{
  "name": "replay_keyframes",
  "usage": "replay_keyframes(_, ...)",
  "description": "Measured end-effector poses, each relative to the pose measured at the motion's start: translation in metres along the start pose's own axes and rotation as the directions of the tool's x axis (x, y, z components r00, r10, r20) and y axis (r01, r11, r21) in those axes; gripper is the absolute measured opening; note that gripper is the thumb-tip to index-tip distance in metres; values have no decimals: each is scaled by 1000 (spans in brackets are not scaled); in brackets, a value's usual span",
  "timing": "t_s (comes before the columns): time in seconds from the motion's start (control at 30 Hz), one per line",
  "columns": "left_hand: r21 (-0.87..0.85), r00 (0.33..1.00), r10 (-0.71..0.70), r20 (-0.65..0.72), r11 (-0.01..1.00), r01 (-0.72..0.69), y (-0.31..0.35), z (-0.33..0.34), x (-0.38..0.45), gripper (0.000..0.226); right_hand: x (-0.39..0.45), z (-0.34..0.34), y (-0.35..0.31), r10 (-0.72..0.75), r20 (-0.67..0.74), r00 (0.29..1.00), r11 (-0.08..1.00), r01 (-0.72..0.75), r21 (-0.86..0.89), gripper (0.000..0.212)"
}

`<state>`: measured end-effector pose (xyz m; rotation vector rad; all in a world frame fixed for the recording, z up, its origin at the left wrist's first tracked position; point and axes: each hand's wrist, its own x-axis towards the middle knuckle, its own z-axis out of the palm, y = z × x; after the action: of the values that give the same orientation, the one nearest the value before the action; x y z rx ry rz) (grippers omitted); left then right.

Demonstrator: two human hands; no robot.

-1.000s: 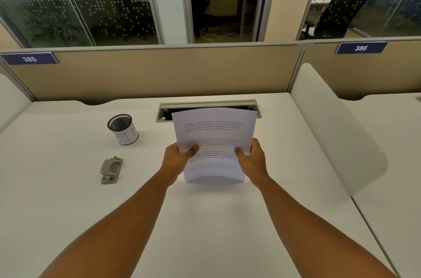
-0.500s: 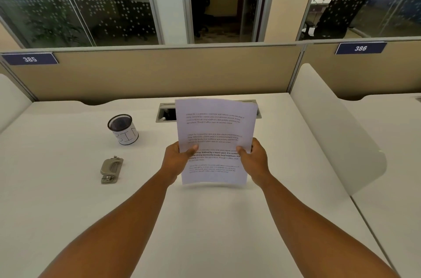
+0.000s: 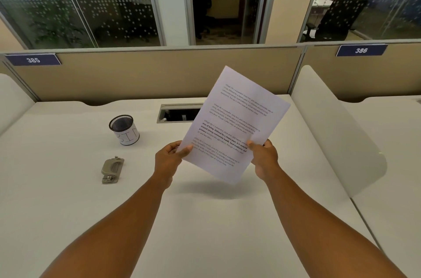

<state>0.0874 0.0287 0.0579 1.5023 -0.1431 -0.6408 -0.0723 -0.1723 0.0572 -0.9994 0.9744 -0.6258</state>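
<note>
left fingers (image 3: 187, 148): the thumb is flat on the printed side and the rest are tucked behind, so the left hand (image 3: 169, 159) is pinching the paper's lower left edge
right fingers (image 3: 252, 144): same deal, thumb on the front and the others hidden behind the page, so the right hand (image 3: 265, 159) is pinching the lower right edge
paper (image 3: 234, 122): one printed sheet stretched between the two sets of fingers. It's held up off the table and turned so its top corner leans up and away from them, text facing the camera
shadow (image 3: 218, 189): soft patch on the table right under the fingers and the sheet's bottom corner
table (image 3: 205, 232): plain white, running out below and all around the fingers
cable slot (image 3: 176, 113): open cutout beyond the left fingers, its right end hidden behind the sheet
hole punch (image 3: 112, 169): grey, lying flat, well off to the left of the left fingers
mesh cup (image 3: 124, 129): dark rim, white wrap with BIN written on it, left of the fingers and farther back than the punch
side divider (image 3: 330, 129): white rounded panel standing well right of the right fingers
back partition (image 3: 148, 72): beige wall past everything, with tags 385 and 386
</note>
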Motion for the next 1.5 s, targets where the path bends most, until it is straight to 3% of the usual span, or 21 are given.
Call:
replay_keyframes(0.43,-67,992,13,125,998,-4,1,14,-7,36,0,8,13,236,87,968,962,-246,117,41)
replay_keyframes(0.6,-120,998,-44,45,992,49,-3,12,-6,32,-3,6,13,232,158,960,948,-260,184,39)
replay_keyframes(0.73,-126,995,-65,81,989,75,-7,11,-6,36,-4,7,15,238,178,955,941,-272,200,41)
replay_keyframes(1.03,-134,994,22,107,991,-7,1,12,-1,28,-8,6,15,198,226,954,955,-240,176,38)
replay_keyframes(1.17,-15,994,65,87,998,-64,9,0,8,19,-4,-6,18,164,161,973,958,-196,209,51)
replay_keyframes(1.33,112,988,123,88,985,-133,22,-11,15,15,-4,-16,18,103,-34,994,966,-92,241,52)
replay_keyframes(1.5,161,986,143,85,975,-155,31,-19,19,18,-2,-26,19,43,-95,995,994,-33,108,38)
